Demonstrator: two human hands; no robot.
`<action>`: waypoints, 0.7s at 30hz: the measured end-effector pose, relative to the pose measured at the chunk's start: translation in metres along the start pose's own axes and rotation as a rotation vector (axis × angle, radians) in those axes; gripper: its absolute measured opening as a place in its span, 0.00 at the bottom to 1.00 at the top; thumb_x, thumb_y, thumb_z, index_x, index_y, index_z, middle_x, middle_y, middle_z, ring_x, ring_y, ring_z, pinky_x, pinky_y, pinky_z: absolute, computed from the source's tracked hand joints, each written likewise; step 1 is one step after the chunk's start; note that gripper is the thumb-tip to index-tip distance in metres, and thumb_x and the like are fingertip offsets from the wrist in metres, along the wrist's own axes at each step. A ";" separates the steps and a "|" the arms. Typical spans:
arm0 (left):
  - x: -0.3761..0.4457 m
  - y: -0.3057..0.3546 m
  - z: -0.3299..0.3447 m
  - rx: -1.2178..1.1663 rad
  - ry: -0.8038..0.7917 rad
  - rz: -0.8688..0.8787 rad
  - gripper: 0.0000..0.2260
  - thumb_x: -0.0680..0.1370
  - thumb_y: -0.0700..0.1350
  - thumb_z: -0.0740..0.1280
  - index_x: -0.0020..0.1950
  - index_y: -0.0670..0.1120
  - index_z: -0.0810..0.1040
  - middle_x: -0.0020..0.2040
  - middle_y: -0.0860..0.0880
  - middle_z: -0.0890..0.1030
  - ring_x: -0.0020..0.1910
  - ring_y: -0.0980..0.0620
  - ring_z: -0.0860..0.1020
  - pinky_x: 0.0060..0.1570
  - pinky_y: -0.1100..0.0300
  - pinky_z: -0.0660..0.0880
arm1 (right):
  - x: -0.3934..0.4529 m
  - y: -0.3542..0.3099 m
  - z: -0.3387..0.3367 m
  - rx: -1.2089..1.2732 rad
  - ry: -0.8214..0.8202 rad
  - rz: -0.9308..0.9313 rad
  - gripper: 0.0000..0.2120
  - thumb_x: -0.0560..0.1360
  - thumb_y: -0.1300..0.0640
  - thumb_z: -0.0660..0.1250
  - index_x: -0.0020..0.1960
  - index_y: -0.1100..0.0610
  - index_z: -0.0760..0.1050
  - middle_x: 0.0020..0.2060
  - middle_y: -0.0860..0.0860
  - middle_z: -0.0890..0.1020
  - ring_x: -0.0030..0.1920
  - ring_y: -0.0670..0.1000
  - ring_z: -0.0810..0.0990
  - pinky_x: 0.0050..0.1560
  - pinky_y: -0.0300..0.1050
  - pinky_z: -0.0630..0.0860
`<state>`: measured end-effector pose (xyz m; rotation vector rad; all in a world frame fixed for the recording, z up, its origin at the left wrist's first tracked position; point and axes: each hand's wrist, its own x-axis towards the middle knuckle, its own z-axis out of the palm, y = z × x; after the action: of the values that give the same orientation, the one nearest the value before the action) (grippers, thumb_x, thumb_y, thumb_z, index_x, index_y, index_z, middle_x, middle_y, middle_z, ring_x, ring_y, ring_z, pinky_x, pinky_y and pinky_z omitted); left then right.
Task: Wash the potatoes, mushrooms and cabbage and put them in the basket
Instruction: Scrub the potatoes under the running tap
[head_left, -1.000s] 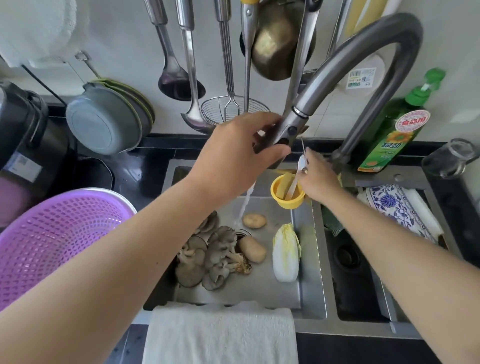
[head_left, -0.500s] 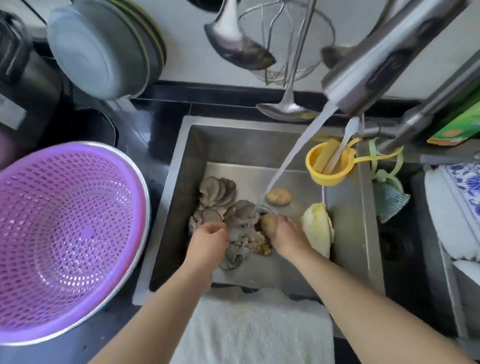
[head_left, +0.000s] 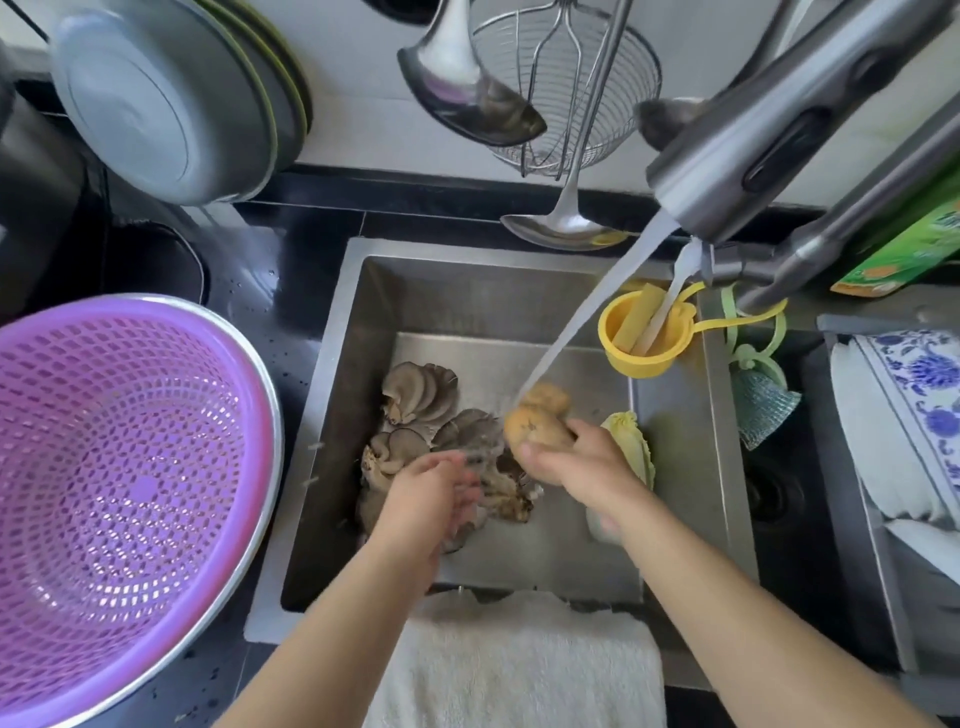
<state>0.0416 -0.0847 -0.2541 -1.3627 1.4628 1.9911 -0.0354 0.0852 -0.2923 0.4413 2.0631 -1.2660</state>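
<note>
On the dark worktop (head_left: 270, 291) at left sits a purple basket (head_left: 124, 499), nothing in it. In the steel sink (head_left: 353, 332) lie mushrooms (head_left: 421, 395). The left hand (head_left: 431, 493) hovers over them, fingers blurred, loosely spread. The right hand (head_left: 576, 462) grips a potato (head_left: 535, 428) under the water stream (head_left: 587, 312), long axis slanting up-left. A second potato (head_left: 545, 397) lies behind it; the cabbage (head_left: 631, 447) lies lengthwise at right.
</note>
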 end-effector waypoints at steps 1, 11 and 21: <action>0.005 0.003 0.011 -0.047 -0.012 -0.036 0.05 0.85 0.41 0.64 0.57 0.43 0.78 0.49 0.44 0.81 0.39 0.49 0.80 0.34 0.59 0.78 | -0.002 -0.007 0.006 0.038 0.006 0.006 0.21 0.72 0.51 0.78 0.62 0.53 0.77 0.55 0.49 0.84 0.55 0.49 0.82 0.53 0.43 0.76; 0.027 0.046 0.056 -0.282 -0.222 -0.222 0.17 0.83 0.52 0.65 0.67 0.44 0.80 0.56 0.43 0.87 0.56 0.42 0.84 0.50 0.48 0.81 | -0.074 -0.084 0.011 -0.011 0.059 -0.044 0.11 0.78 0.48 0.70 0.58 0.49 0.77 0.61 0.50 0.82 0.59 0.51 0.81 0.56 0.47 0.80; 0.012 0.060 0.070 -0.219 -0.144 -0.156 0.13 0.83 0.42 0.68 0.67 0.42 0.75 0.55 0.40 0.79 0.51 0.42 0.80 0.57 0.40 0.80 | -0.173 -0.193 -0.109 0.440 0.338 -0.916 0.14 0.81 0.60 0.68 0.64 0.63 0.74 0.55 0.52 0.85 0.57 0.45 0.84 0.59 0.41 0.78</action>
<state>-0.0420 -0.0525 -0.2289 -1.3403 1.0684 2.1458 -0.0645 0.0998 -0.0130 -0.1705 2.3489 -2.3341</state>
